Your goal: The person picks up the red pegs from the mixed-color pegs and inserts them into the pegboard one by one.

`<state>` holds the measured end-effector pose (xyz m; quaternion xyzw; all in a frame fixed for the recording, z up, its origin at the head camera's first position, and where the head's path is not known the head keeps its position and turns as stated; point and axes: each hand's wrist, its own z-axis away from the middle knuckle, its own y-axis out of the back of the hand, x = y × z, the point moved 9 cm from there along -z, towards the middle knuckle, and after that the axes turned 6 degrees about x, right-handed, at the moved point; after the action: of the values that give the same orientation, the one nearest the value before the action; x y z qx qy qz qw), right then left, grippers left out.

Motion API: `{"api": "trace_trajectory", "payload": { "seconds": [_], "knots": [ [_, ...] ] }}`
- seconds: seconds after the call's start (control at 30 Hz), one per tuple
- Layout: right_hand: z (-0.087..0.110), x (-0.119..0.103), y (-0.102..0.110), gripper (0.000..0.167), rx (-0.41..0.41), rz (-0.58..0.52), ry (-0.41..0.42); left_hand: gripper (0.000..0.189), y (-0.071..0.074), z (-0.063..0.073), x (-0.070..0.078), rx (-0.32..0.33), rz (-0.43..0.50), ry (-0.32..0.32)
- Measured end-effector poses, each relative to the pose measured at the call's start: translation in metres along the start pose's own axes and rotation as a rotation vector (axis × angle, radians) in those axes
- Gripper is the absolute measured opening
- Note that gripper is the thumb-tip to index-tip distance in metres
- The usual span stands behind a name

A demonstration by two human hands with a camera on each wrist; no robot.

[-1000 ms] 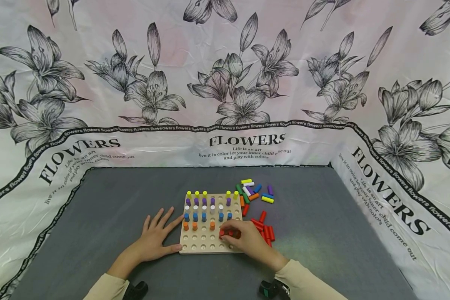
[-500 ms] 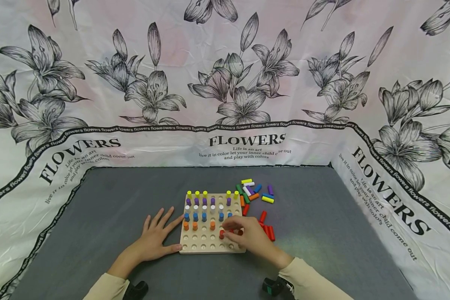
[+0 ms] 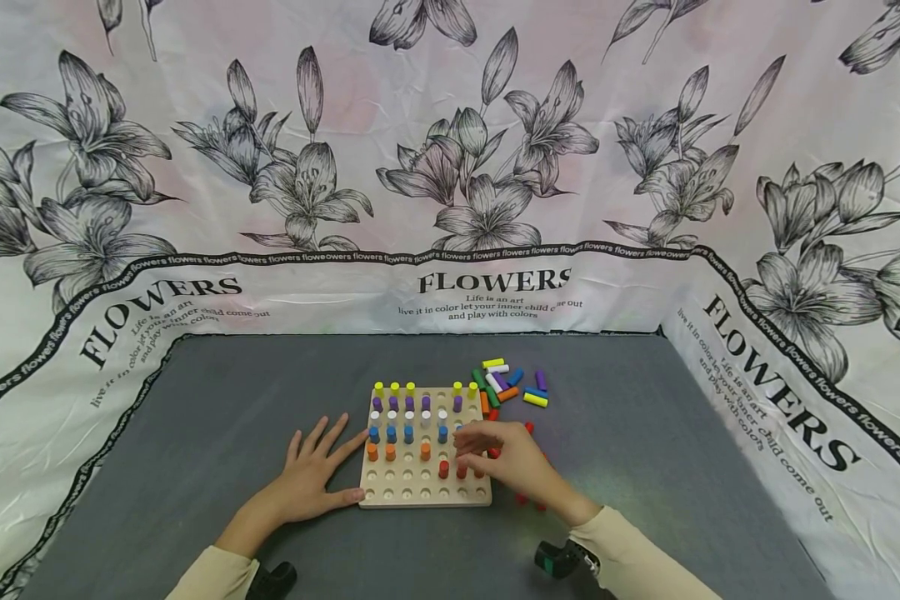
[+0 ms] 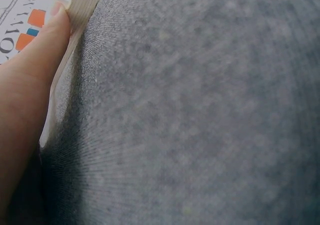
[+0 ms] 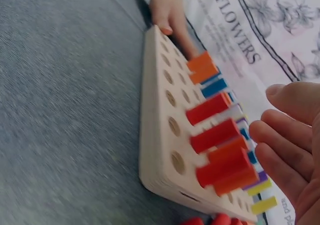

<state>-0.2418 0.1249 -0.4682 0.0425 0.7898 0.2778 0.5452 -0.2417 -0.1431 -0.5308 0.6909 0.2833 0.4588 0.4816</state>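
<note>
A wooden pegboard [image 3: 420, 503] lies on the grey table, with rows of yellow, purple, white, blue and orange pegs standing in its holes. My left hand [image 3: 311, 482] is spread flat at its left side, thumb and index fingertip touching the edge; in the left wrist view the thumb [image 4: 42, 55] rests against the board's side. My right hand [image 3: 512, 465] hovers over the board's right side and holds nothing. In the right wrist view its fingers [image 5: 282, 130] are loosely bent, apart from the pegs. Three red pegs [image 5: 215, 135] stand in one row beneath it.
Loose pegs [image 3: 507, 395] of mixed colours lie beyond the board's right back corner. Several loose red pegs [image 3: 522, 499] lie right of the board, partly hidden by the right hand. A flowered cloth [image 3: 495, 308] hangs behind and beside the table.
My right hand has let go of the red peg, which now stands in its hole, and has moved up and right. The left hand has not moved.
</note>
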Motion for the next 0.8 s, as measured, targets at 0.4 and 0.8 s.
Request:
{"api": "trace_trajectory", "payload": {
  "seconds": [0.4,0.8],
  "knots": [
    [-0.004,0.025,0.030,0.035,-0.057,0.051,-0.117,0.089,-0.002,-0.001,-0.002,0.009,-0.011,-0.005],
    [-0.005,0.052,0.055,0.037,-0.050,0.121,-0.207,0.088,0.000,0.000,0.000,0.013,-0.009,-0.009]
  ]
}}
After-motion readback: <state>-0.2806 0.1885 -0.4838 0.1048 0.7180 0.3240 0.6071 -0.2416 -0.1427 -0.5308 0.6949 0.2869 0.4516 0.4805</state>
